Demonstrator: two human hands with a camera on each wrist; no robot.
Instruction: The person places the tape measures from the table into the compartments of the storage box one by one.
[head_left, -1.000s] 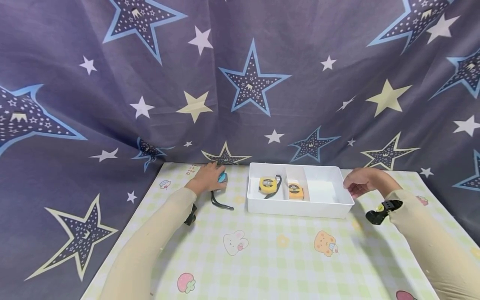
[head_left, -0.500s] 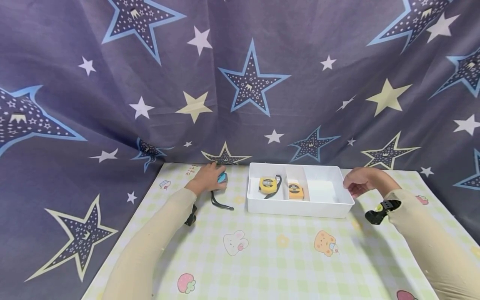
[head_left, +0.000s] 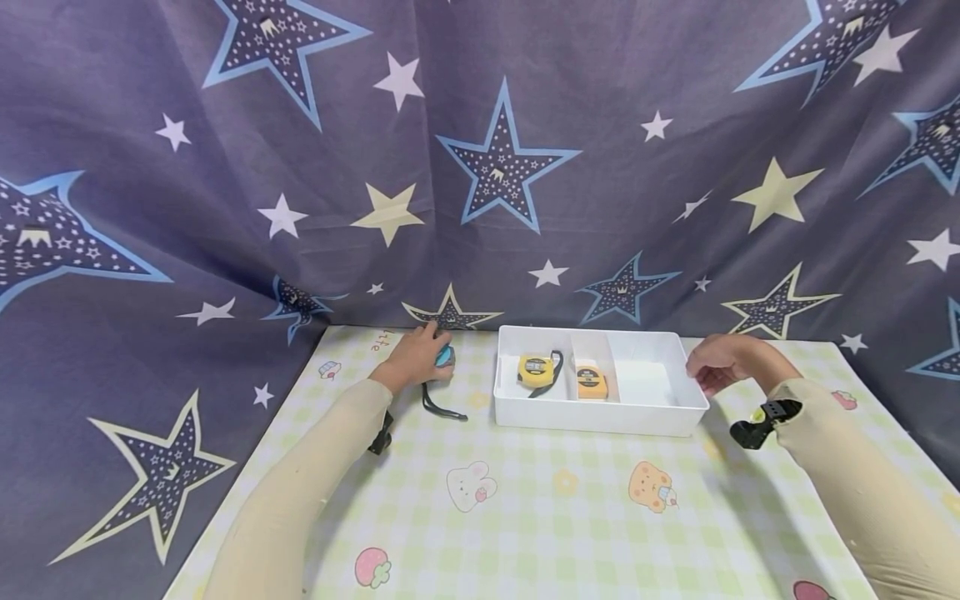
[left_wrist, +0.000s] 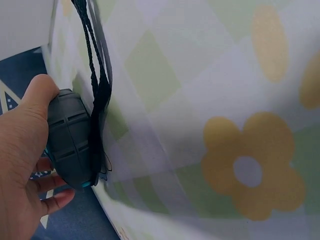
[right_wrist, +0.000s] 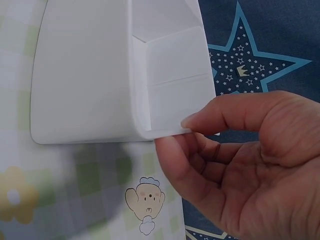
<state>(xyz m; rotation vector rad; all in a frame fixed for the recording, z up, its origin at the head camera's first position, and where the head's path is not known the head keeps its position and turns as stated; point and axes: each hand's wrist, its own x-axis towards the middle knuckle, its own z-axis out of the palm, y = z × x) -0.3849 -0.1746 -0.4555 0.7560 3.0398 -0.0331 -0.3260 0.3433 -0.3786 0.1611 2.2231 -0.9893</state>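
Note:
My left hand grips a grey-and-blue tape measure at the table's far left, thumb on one end and fingers round the other. Its black wrist strap trails onto the cloth. On the right, my right hand pinches the end rim of a white divided box between thumb and forefinger. A yellow tape measure with a black strap lies in the box's left compartment. In the middle one sits an orange tape measure. The right compartment holds nothing visible.
A green-and-white checked cloth with cartoon prints covers the table. Behind the box hangs a dark star-patterned curtain, close to the table's back edge. Black wrist-worn devices show on the left wrist and right wrist.
Almost nothing differs. The left fingers shift very slightly on the tape measure, while the right hand and the box stay where they were.

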